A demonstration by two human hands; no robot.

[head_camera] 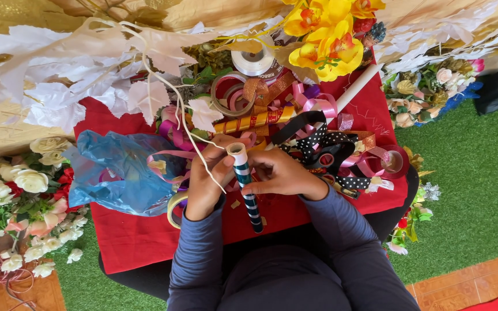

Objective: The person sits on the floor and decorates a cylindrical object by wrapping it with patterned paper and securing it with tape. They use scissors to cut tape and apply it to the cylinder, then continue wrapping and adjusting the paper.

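Left hand [206,178] curled around upper part of striped tube [246,184], thumb near white open end. Right hand [280,173] pinches tube from other side, fingers pressed on teal-and-white wrap. Tube held between both hands above red cloth [128,236], long axis near upright in view, top away from body, dark lower end toward lap. Both hands equally close. Ribbon spools [255,60] well beyond, blue plastic bag [119,173] left.

Bare hands [243,175], long blue-grey finely ribbed sleeves [194,253], dark lap below.
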